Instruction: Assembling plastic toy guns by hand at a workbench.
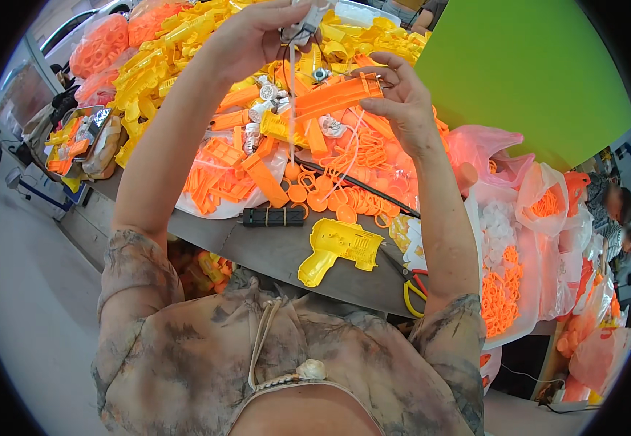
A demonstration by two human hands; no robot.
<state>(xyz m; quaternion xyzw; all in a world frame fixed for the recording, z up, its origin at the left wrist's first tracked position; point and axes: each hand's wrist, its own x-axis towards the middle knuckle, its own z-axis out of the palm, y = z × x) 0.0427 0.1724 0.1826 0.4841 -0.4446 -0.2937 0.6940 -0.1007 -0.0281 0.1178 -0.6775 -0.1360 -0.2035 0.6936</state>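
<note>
One trough-shaped orange plastic piece point(330, 100) is gripped by the right hand point(407, 102); the left hand point(261, 38) pinches a whitish part point(303, 27); below the fingers point(391, 61), a curved yellow shell point(341, 245).

Gun-shaped shell point(336, 245) on table point(279, 248), pliers point(407, 274) just right; parts heap point(366, 149) behind, bags point(488, 145) right of heap.

You can pass over the grey table point(257, 248) in front of the black block point(272, 217), left of the yellow shell point(339, 245). Behind, the orange heap point(264, 179) blocks you; far right, the green board point(526, 80).
</note>
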